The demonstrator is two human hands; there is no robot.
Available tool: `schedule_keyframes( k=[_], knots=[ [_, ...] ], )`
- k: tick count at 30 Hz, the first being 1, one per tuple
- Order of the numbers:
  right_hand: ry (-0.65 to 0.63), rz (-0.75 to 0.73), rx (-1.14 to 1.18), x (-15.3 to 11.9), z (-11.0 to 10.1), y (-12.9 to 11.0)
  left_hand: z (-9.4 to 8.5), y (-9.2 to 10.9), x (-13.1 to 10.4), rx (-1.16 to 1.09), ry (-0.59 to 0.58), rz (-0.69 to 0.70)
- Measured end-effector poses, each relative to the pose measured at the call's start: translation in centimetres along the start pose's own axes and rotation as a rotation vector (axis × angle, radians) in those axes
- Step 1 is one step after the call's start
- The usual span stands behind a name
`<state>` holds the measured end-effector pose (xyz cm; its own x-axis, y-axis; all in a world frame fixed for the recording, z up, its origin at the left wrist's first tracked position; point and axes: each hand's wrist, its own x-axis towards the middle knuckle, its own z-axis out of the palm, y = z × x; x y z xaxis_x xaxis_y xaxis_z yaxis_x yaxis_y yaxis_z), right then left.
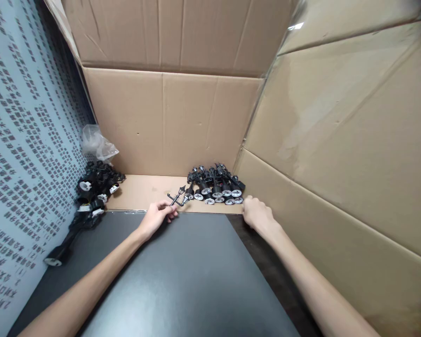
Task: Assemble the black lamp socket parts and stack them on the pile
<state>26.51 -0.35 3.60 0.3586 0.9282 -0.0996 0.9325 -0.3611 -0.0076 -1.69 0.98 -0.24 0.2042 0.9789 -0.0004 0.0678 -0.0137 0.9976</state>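
Observation:
My left hand (158, 217) pinches a small black toy street lamp (177, 196) with branching arms, its lantern heads pointing up and away from me. Just right of it lies a stacked pile of similar black lamps (215, 185), their round bases with pale undersides facing me. At the right end of this pile is my right hand (257, 213), fingers curled in beside the cardboard wall. Whatever those fingers hold, if anything, is hidden behind the hand.
Cardboard panels (175, 121) rise at the back and right. A dark grey board (182, 276) covers the work surface. On the left, more black lamp pieces (100, 180) lie heaped near a clear plastic bag (98, 142), beside a printed light-blue sheet (28, 140). One larger lamp (61, 250) lies nearer.

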Motion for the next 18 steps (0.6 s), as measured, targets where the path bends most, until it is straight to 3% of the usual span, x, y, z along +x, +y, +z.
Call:
schedule_keyframes(
  k=[2,5,10,18],
  knots=[
    [0.026,-0.001,-0.005,-0.7,-0.5,0.3,0.0,0.0,0.0,-0.004,-0.001,-0.006],
    [0.197,-0.024,0.022,-1.1,-2.0,0.2,0.0,0.1,0.0,-0.003,0.002,-0.010],
    [0.349,-0.122,0.201,1.8,-4.1,-1.0,0.0,0.1,0.0,-0.001,0.003,-0.004],
    [0.278,-0.215,0.222,7.9,-3.6,-1.8,-0.1,-0.1,0.0,0.003,-0.002,0.012]
  ],
)
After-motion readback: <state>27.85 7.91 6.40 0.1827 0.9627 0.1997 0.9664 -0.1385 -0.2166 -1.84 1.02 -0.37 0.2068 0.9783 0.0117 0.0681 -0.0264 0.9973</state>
